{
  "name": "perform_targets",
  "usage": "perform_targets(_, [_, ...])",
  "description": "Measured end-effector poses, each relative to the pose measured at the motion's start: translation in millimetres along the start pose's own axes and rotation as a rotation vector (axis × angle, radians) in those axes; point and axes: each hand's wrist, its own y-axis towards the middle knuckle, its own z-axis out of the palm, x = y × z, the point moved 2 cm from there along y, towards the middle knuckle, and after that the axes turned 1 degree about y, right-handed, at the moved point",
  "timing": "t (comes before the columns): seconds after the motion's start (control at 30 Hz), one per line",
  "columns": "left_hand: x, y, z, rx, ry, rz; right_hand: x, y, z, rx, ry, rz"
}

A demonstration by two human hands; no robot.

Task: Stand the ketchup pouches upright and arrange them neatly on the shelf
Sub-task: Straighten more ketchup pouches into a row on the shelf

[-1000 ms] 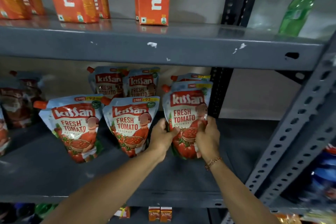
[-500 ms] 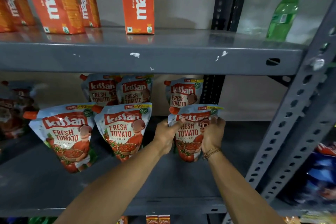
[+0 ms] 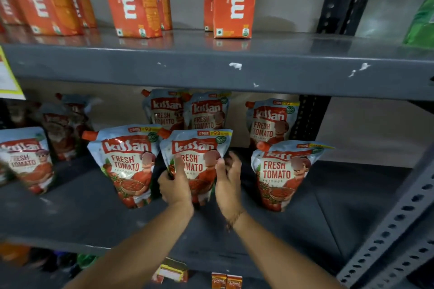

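Observation:
Several Kissan tomato ketchup pouches stand on the grey middle shelf (image 3: 234, 230). The front row has a left pouch (image 3: 126, 162), a middle pouch (image 3: 197, 145) and a right pouch (image 3: 281, 173). My left hand (image 3: 175, 185) grips the middle pouch's lower left side. At its right edge is my right hand (image 3: 227, 183), thumb on the front and fingers curled behind. The right pouch stands alone, leaning slightly. Behind are three more pouches (image 3: 164, 110), (image 3: 206, 110), (image 3: 270, 122). Another pouch (image 3: 25, 157) is at the far left.
Orange Maaza juice cartons (image 3: 232, 0) stand on the shelf above, whose front edge (image 3: 234, 73) overhangs the pouches. A perforated grey upright (image 3: 399, 218) rises at the right. Bare shelf lies right of the right pouch. Small boxes (image 3: 226, 280) sit on the shelf below.
Both hands let go of the right front pouch, which now stands by itself, and moved left onto the middle front pouch. The view shifted right and closer.

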Motion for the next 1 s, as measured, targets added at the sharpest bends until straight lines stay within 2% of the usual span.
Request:
perform_targets(0.1, [-10,11,-5,0.216,-0.024,-0.017,9,32,12,-0.077,0.224,0.161])
perform_targets(0.3, [-13,6,6,0.449,-0.03,-0.146,17,40,0,-0.243,0.297,0.154])
perform_targets(0.53, [-13,9,12,0.5,-0.038,-0.165,0,25,-5,-0.135,0.24,0.265])
perform_targets(0.6, [-14,6,11,0.54,-0.026,-0.162,-9,19,-2,-0.239,0.182,0.319])
perform_targets(0.63, [-13,6,8,0.539,-0.011,-0.153,-16,15,1,-0.32,0.063,0.347])
perform_targets(0.7, [-9,1,0,0.433,0.011,-0.069,-29,-1,3,-0.558,-0.189,0.405])
perform_targets(0.73, [-7,2,-9,0.319,0.0,-0.004,-34,-12,10,-0.629,-0.211,0.409])
perform_targets(0.77, [-6,4,-21,0.184,-0.018,0.059,-38,-23,19,-0.603,-0.161,0.372])
perform_targets(0.8, [-5,8,-34,0.048,-0.046,0.113,-41,-31,31,-0.51,-0.075,0.337])
perform_targets(0.87, [-6,28,-60,-0.168,-0.071,0.177,-43,-38,70,-0.194,0.027,0.31])
perform_targets(0.93, [-11,32,-66,-0.239,-0.081,0.174,-38,-32,91,0.047,-0.053,0.296])
perform_targets(1.0, [-20,33,-71,-0.217,-0.103,0.164,-33,-23,113,0.183,-0.083,0.287])
